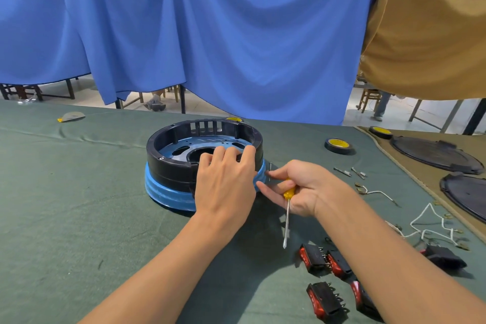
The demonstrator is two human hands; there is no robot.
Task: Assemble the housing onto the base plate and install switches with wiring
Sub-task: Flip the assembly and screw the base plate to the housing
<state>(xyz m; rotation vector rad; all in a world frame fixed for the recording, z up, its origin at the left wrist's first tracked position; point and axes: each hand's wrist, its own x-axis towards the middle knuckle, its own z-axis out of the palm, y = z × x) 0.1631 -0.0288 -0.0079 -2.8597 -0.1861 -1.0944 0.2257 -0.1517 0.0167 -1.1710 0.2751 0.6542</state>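
Green cloth: left hand grips housing, fingertips hidden; right hand holds screwdriver.

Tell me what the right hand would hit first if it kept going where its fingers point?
Probably the blue base plate, ahead of the right hand; depth is unclear, so the left hand beside it might come first.

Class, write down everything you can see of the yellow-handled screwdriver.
The screwdriver has a yellow plastic handle and a thin, straight, silvery metal shaft with a small tip. The right hand grips the handle, hiding most of it; the shaft juts out below the palm, pointing down towards the person. Its tip lies over the green cloth near the red switches; whether it touches the cloth cannot be told.
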